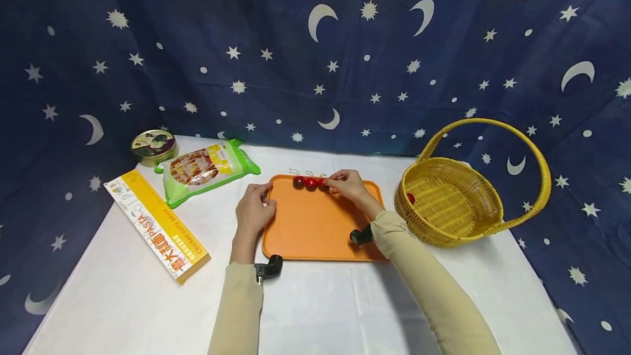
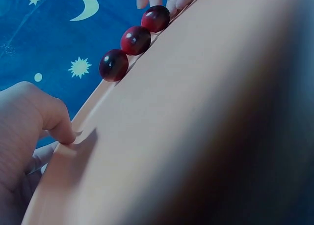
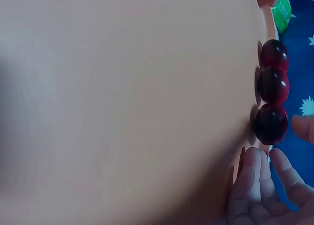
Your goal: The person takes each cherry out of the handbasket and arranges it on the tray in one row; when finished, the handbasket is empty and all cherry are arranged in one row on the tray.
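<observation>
Three dark red cherries with stems, a left cherry (image 1: 298,182), a middle cherry (image 1: 311,183) and a right cherry (image 3: 271,124), sit side by side along the far edge of an orange tray (image 1: 315,223). My left hand (image 1: 254,210) grips the tray's left rim near the far corner, with one digit on top and the other fingers outside the rim. My right hand (image 1: 346,185) is at the right cherry. In the right wrist view, its thumb and fingers are spread around that cherry, with small gaps showing.
To the tray's right stands a yellow wicker basket (image 1: 446,201) with a tall handle and a small red thing (image 1: 411,198) inside. On the left lie a pasta box (image 1: 158,226), a green food bag (image 1: 207,171) and a round tin (image 1: 154,147). A star-patterned cloth hangs behind.
</observation>
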The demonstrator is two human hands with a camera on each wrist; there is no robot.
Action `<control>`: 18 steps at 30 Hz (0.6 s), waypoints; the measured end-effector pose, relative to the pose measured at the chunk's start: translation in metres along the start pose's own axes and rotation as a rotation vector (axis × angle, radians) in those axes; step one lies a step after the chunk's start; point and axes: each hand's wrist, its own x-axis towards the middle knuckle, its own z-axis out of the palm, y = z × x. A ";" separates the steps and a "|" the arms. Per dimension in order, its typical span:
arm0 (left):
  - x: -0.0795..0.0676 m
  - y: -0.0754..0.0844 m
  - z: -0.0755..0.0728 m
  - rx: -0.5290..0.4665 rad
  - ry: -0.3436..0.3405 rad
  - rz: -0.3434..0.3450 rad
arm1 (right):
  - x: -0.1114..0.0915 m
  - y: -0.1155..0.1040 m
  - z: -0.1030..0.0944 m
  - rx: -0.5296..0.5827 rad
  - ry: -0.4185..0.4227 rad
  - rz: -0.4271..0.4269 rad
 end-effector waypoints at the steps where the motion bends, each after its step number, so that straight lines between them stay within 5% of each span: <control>1: 0.000 0.000 0.000 -0.002 -0.001 0.000 | -0.001 0.000 -0.001 0.000 0.002 0.001; 8: 0.001 0.001 -0.002 -0.002 0.004 0.018 | -0.012 -0.011 -0.029 -0.047 0.029 -0.088; 18: -0.002 0.001 -0.002 0.003 -0.017 0.016 | -0.032 -0.019 -0.097 -0.125 0.033 -0.112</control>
